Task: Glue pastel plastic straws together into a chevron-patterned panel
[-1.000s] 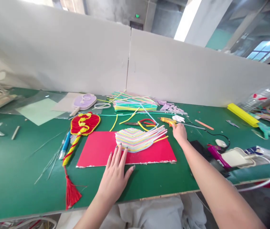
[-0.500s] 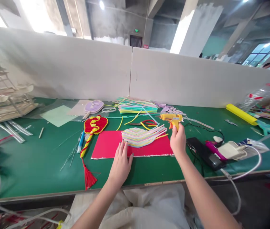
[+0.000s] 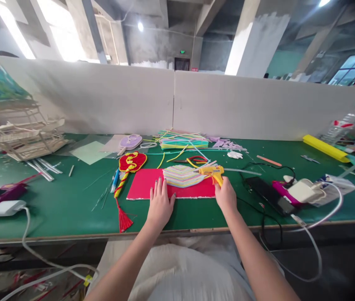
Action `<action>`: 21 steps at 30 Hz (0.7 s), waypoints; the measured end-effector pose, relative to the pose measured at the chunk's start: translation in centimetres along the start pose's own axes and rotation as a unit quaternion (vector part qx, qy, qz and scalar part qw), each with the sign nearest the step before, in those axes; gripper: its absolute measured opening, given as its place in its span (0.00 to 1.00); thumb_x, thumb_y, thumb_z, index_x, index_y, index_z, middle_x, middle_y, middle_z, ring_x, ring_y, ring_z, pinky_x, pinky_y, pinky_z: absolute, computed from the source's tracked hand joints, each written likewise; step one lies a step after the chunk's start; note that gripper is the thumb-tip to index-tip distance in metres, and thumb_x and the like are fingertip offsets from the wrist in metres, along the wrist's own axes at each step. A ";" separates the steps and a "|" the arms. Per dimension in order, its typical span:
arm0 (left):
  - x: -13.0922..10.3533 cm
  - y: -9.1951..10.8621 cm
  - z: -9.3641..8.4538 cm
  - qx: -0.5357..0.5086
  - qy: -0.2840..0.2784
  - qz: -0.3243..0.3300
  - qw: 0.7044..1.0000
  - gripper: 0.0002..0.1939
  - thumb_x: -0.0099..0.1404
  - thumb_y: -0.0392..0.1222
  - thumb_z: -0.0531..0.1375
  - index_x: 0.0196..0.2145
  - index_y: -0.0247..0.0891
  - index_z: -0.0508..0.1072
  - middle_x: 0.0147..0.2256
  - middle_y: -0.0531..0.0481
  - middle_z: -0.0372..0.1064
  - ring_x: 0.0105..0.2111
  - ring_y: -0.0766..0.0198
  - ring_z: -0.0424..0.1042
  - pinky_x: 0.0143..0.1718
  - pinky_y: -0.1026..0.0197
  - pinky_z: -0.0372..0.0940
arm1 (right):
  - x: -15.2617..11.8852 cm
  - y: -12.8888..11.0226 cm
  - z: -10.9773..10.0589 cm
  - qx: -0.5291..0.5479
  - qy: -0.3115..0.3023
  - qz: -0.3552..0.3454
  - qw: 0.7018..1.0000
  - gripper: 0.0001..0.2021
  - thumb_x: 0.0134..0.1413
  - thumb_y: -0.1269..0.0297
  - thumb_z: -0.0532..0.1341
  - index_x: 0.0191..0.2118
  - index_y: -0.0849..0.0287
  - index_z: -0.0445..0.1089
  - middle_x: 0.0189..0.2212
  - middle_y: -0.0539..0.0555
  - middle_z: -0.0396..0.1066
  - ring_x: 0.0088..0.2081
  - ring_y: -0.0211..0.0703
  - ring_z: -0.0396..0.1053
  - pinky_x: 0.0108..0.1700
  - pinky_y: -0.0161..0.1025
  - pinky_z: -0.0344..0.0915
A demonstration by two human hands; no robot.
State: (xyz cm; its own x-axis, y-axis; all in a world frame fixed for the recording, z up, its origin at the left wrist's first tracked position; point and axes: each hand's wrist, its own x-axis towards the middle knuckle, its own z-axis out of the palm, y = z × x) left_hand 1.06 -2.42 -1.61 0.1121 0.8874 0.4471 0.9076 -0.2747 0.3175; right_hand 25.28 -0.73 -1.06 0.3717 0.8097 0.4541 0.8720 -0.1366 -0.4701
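Observation:
My right hand is wrapped round the handle of a yellow glue gun, its nozzle pointing left over the right end of a striped pastel piece. That piece is made of thin strips in bent rows and lies on a red board with a ragged white front edge. Flat on the board's front part rests my left hand, fingers spread, its tips near the striped piece's left edge. Red-handled pliers lie just behind, partly hidden.
Left of the board is a red and yellow tasselled fan. Pastel strips are piled behind. At right lie a black phone, a power strip with cables and a yellow roll. A wooden model stands far left.
My right hand has brought the glue gun left and down, over the striped piece's right end. My left hand stays on the board. The view has shifted slightly.

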 end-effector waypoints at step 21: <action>-3.9 -0.3 -2.6 0.024 -0.009 0.020 0.999 0.31 0.68 0.52 0.49 0.62 0.29 0.53 0.60 0.31 0.57 0.61 0.46 0.57 0.56 0.43 0.61 | -3.9 0.4 -2.2 -0.069 -0.051 -0.086 0.993 0.12 0.56 0.71 0.54 0.47 0.64 0.62 0.29 0.59 0.74 0.28 0.48 0.73 0.24 0.37 0.60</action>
State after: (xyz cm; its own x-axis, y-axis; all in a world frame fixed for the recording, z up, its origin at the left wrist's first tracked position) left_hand -0.68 -6.77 -1.24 0.1556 0.8827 0.4434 0.9209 -0.2920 0.2582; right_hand 24.90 -5.24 -1.37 0.1862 0.8806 0.4358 0.9577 -0.0636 -0.2806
